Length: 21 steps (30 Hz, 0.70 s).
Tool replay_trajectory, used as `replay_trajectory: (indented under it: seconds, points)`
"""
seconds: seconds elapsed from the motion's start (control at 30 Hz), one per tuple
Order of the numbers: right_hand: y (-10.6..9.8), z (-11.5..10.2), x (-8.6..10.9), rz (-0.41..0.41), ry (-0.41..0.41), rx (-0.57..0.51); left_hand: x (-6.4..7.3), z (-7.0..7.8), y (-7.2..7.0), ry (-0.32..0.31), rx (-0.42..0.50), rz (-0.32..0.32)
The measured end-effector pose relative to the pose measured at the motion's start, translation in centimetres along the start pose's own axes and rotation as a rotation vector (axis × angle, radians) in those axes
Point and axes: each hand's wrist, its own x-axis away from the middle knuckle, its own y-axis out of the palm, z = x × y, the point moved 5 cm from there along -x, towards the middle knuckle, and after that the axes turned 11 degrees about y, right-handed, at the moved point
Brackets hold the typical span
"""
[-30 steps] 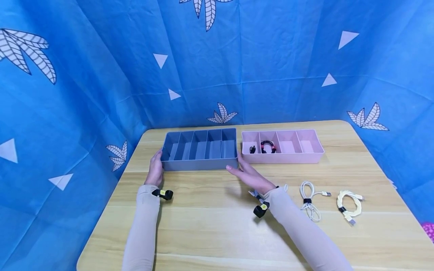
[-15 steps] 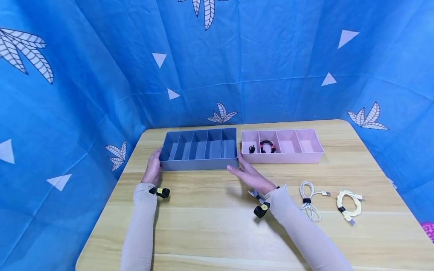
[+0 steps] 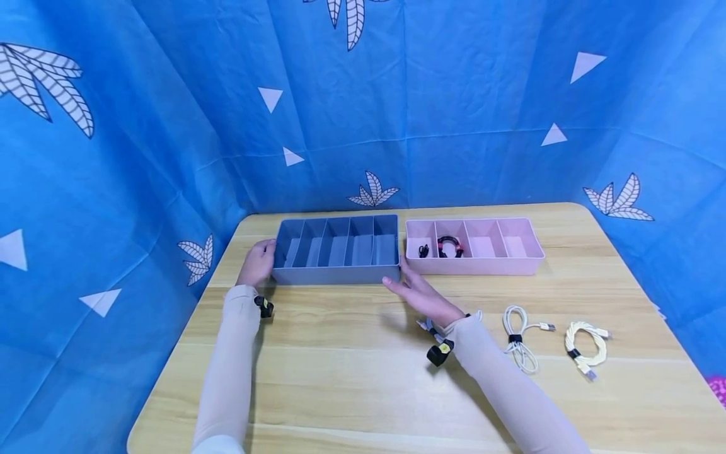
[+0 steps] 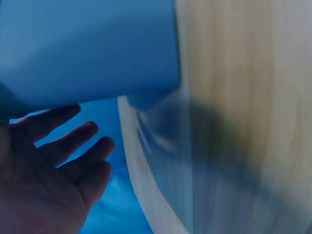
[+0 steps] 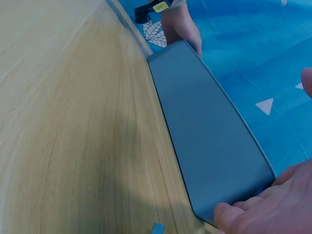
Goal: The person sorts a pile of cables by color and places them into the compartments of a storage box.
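Note:
A blue-grey divided organizer box (image 3: 337,275) stands near the back of the table, its compartments bare. At its left end is my left hand (image 3: 257,262), thumb side up near the rim. In the left wrist view its fingers (image 4: 80,161) are spread and loosely bent, close beside the box's end wall. My right hand (image 3: 424,297) lies with extended fingers along the right end of the box, thumb apart at the front corner. The right wrist view shows those fingers (image 5: 243,202) resting against the end wall.
A pink divided box (image 3: 476,266) stands just right, holding a small black cable (image 3: 423,251) and a coiled black-and-red cable (image 3: 458,243). Two tied white cables, one looped (image 3: 515,338) and one coiled (image 3: 573,340), lie front right. Another cable (image 3: 429,328) is partly hidden under the right wrist.
My left hand has moved back and slightly left along the box's end, its wrist turning. The right hand stays at the right end. The box has hardly moved.

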Motion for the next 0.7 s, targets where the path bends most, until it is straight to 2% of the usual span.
replay_trajectory:
  seconds: [0.23,0.37,0.47,0.6,0.7]
  points:
    - [-0.3,0.2,0.0,-0.001,0.012,-0.008,-0.4,0.1,0.7,0.047,-0.150,-0.048]
    - [-0.5,0.2,0.0,-0.003,0.020,-0.013,-0.4,0.8,0.1,0.048,-0.257,-0.101]
    - [-0.4,0.3,-0.1,-0.009,0.023,-0.016,-0.2,0.9,-0.7,0.054,-0.298,-0.126]
    - [-0.3,0.3,-0.1,-0.021,0.030,-0.026,0.1,0.4,-1.1,0.086,-0.323,-0.079]
    - [-0.3,0.4,-0.2,-0.026,0.025,-0.031,0.1,0.6,-1.1,0.113,-0.366,-0.054]
